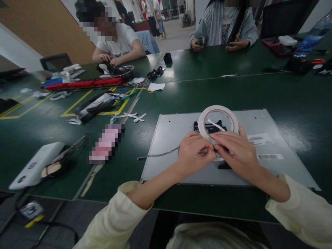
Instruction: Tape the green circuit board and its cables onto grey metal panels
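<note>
Nearest the camera are the person's pale yellow sleeves point(114, 214), resting across the near edge of a dark green table point(186, 93). Both hands meet above a flat grey metal panel point(168, 135) on the near right part of the table. The right hand point(237, 150) grips a roll of white tape point(202, 123) between fingers and thumb at its near rim, and the roll stands tilted over the panel. The left hand point(194, 152) is beside it, fingers curled, with thumb and forefinger pressed together near the right thumb; whether anything is pinched between them cannot be told. Seen through the ring are a black bracket point(214, 129) and a narrow white strip. A thin grey cable point(155, 154) runs left from the left hand across the panel's edge. Left of the panel lie a blurred pink rectangle point(105, 143), a white box-like device point(36, 166) and, farther off, some white strips point(131, 116). On the far side, one person in a white T-shirt point(123, 39) handles dark things at left, and another in a striped shirt point(211, 26) sits farther right.
</note>
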`<state>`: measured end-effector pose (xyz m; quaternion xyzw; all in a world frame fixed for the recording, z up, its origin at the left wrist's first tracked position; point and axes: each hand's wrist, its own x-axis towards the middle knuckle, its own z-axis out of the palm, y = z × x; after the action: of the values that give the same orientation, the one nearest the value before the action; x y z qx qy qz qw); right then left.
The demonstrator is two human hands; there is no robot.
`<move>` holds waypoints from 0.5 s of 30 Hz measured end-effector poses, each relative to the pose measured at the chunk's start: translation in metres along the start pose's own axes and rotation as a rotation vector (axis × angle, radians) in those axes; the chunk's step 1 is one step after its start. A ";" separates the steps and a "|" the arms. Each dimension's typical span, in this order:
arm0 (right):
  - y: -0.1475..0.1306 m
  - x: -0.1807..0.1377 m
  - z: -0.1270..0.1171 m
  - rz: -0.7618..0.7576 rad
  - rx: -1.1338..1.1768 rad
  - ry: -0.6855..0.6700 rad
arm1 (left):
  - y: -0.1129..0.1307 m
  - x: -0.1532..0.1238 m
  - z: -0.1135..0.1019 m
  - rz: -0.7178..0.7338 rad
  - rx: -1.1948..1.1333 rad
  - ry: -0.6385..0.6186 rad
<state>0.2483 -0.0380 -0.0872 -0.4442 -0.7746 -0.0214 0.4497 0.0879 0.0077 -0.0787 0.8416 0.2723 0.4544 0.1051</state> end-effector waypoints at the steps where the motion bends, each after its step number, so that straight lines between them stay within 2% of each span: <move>1: 0.000 0.000 0.001 0.021 0.013 0.008 | 0.001 0.000 0.000 -0.025 -0.031 0.004; 7: -0.002 -0.001 0.002 0.098 0.042 0.024 | 0.008 0.002 -0.005 -0.212 -0.237 -0.007; 15: 0.000 -0.002 0.000 0.160 0.071 0.053 | 0.013 0.004 -0.008 -0.610 -0.652 -0.129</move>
<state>0.2489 -0.0390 -0.0890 -0.4876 -0.7247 0.0301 0.4859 0.0881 -0.0009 -0.0662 0.6723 0.3433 0.4114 0.5108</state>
